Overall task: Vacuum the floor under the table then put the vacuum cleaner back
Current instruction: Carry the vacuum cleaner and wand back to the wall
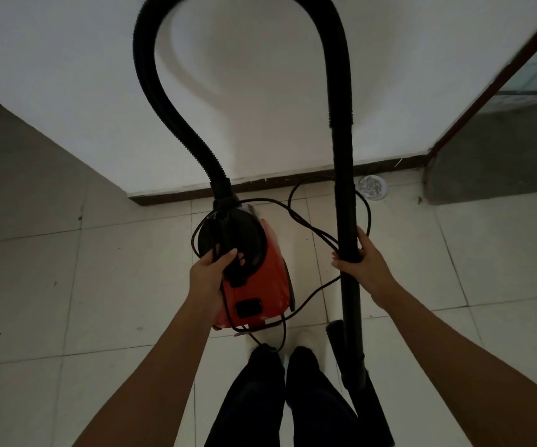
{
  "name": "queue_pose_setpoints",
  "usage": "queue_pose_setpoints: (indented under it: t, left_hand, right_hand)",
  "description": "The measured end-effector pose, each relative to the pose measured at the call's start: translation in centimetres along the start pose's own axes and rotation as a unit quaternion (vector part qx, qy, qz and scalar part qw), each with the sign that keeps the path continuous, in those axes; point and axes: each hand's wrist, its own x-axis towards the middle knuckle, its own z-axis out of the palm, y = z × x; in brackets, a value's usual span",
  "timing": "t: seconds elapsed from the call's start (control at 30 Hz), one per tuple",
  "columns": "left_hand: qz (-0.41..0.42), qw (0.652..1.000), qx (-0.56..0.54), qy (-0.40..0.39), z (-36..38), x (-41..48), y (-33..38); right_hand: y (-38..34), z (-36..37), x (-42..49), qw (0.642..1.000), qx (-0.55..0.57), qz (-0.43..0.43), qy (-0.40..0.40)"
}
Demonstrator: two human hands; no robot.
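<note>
A red and black canister vacuum cleaner [254, 285] is held above the tiled floor, just in front of my feet. My left hand [210, 275] grips its black carry handle along with a loop of the power cord. My right hand [362, 262] is closed around the upright black wand [346, 221]. The ribbed black hose [163, 101] arches from the canister up and over to the top of the wand. The floor nozzle [368, 398] hangs at the wand's low end beside my right leg. The loose black cord [312, 227] loops between canister and wand.
A white wall with a dark skirting board [276, 183] stands straight ahead. A round floor drain [372, 187] lies near the wall at the right. A dark door frame [499, 79] and a grey concrete threshold [493, 162] are at the far right. Pale floor tiles [67, 285] spread to both sides.
</note>
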Motion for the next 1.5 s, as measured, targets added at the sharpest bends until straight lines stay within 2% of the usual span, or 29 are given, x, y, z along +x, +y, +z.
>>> queue_pose_setpoints:
  t: [0.4, 0.97, 1.5]
  left_hand:
    - [0.034, 0.996, 0.082, 0.012, -0.2, 13.2, -5.7]
    - [0.104, 0.990, 0.096, 0.020, -3.3, 37.8, -15.9]
    - [0.121, 0.986, 0.110, 0.027, -2.9, 48.7, -19.5]
  right_hand:
    - [7.3, 2.8, 14.3, 0.999, -0.033, 0.023, 0.003]
    - [18.9, 10.2, 38.3, 0.989, -0.092, -0.117, -0.009]
    - [22.5, 13.0, 49.4, 0.978, -0.079, -0.188, -0.045]
